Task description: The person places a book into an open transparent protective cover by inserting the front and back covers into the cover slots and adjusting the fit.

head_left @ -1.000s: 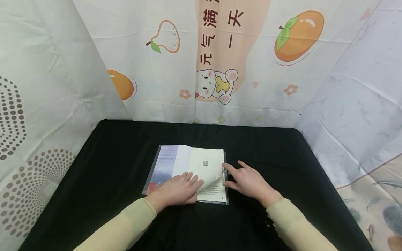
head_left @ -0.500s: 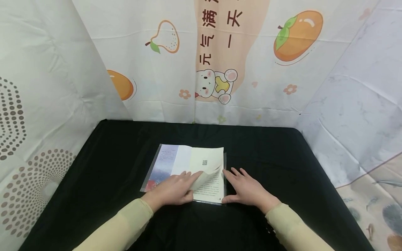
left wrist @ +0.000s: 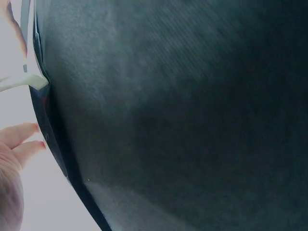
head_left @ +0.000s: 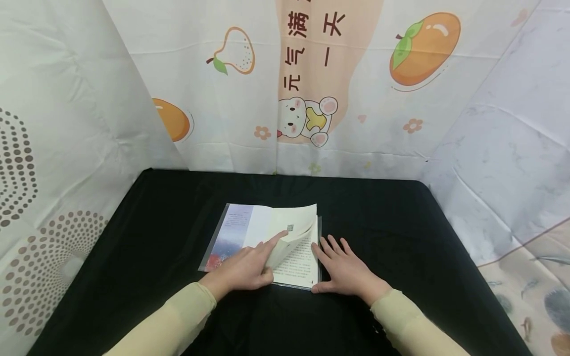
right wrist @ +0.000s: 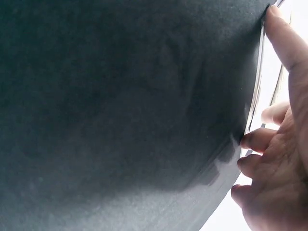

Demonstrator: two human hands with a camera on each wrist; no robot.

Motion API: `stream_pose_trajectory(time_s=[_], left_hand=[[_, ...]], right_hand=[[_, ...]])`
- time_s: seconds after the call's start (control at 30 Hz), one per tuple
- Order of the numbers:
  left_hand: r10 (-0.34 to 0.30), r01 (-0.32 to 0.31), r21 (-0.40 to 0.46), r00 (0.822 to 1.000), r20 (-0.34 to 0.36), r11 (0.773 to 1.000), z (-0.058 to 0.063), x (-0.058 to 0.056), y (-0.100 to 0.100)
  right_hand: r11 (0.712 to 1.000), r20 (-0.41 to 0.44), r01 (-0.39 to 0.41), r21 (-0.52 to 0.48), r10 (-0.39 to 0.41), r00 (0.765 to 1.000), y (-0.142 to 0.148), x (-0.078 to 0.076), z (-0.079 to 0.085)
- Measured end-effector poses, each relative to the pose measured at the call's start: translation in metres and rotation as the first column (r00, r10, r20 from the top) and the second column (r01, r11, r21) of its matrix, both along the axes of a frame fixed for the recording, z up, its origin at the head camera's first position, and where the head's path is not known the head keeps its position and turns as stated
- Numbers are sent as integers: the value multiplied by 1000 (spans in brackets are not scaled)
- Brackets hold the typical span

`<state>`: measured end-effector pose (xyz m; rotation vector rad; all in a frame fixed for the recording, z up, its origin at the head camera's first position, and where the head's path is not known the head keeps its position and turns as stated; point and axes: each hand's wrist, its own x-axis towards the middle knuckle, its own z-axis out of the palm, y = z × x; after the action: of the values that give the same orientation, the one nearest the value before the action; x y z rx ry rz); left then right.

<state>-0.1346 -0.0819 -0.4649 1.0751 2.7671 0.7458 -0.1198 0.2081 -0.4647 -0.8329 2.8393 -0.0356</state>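
Note:
An open book (head_left: 294,267) lies on black cloth, with a lavender cover flap at its left. My left hand (head_left: 245,267) reaches across it. The index finger is straight and touches a raised page (head_left: 294,215) near a small printed square code. The left thumb is at the book's near edge; the other fingers are partly hidden. The page's lower corner bends up and over, baring printed text below. My right hand (head_left: 345,269) is spread at the book's right edge, its fingertips touching the margin. In the right wrist view, the right hand (right wrist: 279,163) lies along that edge.
The black cloth (head_left: 383,212) covers the table around the book. Behind hangs a white curtain (head_left: 200,128) with fruit and bear prints. More pale patterned cloth (head_left: 490,148) hangs at the sides. Cream sleeves (head_left: 178,311) cover both forearms.
My right hand has let go of the page and lowered to the book's right edge. My left index finger has moved up and forward across the page, which now bends up more.

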Motion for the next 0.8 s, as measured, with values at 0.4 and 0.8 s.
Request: stream_pose_trajectory(time_s=[0.4, 0.8], left_hand=[[-55, 45, -93, 993, -108, 995, -4, 6, 16], [23, -42, -93, 979, -202, 995, -8, 14, 21]], right_hand=[[1000, 35, -24, -7, 24, 999, -2, 0, 1], [999, 4, -37, -12, 37, 999, -3, 1, 2]])
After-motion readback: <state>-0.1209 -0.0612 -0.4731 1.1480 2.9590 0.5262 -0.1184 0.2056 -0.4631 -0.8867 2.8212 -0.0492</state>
